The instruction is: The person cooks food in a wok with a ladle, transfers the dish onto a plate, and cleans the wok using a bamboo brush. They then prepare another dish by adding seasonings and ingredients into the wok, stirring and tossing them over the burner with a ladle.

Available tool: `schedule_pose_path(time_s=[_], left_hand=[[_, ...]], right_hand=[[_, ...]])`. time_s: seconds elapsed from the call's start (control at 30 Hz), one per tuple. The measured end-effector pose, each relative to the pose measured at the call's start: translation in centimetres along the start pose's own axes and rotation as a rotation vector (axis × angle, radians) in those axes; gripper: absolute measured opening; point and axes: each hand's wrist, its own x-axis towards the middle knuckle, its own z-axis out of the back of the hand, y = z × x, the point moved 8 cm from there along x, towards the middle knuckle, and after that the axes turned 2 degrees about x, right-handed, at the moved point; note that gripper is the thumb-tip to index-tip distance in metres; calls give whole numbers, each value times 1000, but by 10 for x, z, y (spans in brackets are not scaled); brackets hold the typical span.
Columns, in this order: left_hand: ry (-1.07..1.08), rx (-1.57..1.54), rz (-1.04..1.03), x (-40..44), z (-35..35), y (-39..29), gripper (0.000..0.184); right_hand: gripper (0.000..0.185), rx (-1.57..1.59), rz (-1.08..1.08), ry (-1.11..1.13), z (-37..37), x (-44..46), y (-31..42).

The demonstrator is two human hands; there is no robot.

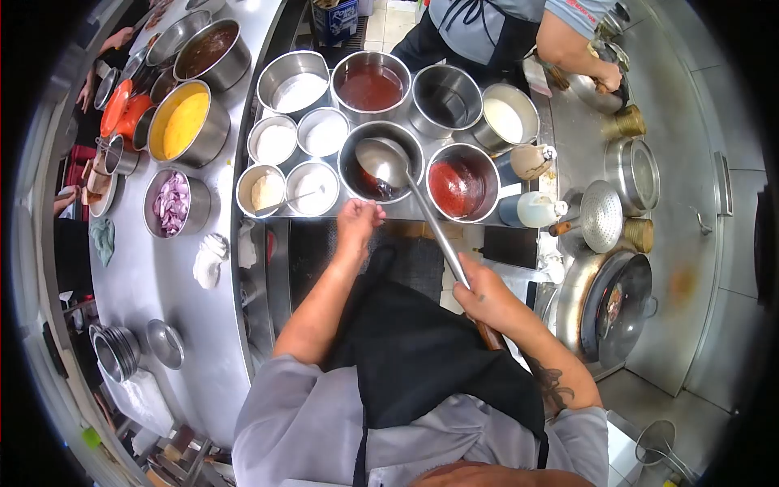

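My right hand (479,290) is wrapped round the handle of a long metal ladle (383,162). The bowl of the ladle is inside a steel pot of dark sauce (380,191). My left hand (359,223) is raised just in front of that pot, fingers curled together; whatever they may hold is too small to make out. A pot of red sauce (459,185) stands to the right of the ladle's pot. On the left, a tin of white powder (313,188) has a spoon (288,200) resting across it.
A wok (621,304) sits on the burner at right, near a perforated skimmer (600,217). Two bottles (535,209) stand by the pots. At left are a pot of yellow liquid (185,122) and chopped onions (171,204). A co-worker's hand (607,75) is at upper right.
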Motion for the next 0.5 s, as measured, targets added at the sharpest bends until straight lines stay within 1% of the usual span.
schedule_pose_path(time_s=[0.07, 0.13, 0.23, 0.33, 0.5], left_hand=[[15, -15, -3, 3, 0, 4, 14], [21, -34, -8, 3, 1, 5, 14], [34, -23, 4, 1, 1, 5, 14], [25, -20, 9, 0, 3, 3, 14], [11, -21, 13, -2, 8, 3, 15]], right_hand=[[51, 116, -51, 62, -5, 2, 2], [45, 334, -165, 161, -6, -1, 10], [32, 462, -221, 197, -3, 1, 16], [23, 662, -270, 203, 1, -3, 7], [21, 743, -251, 182, 12, -15, 7]])
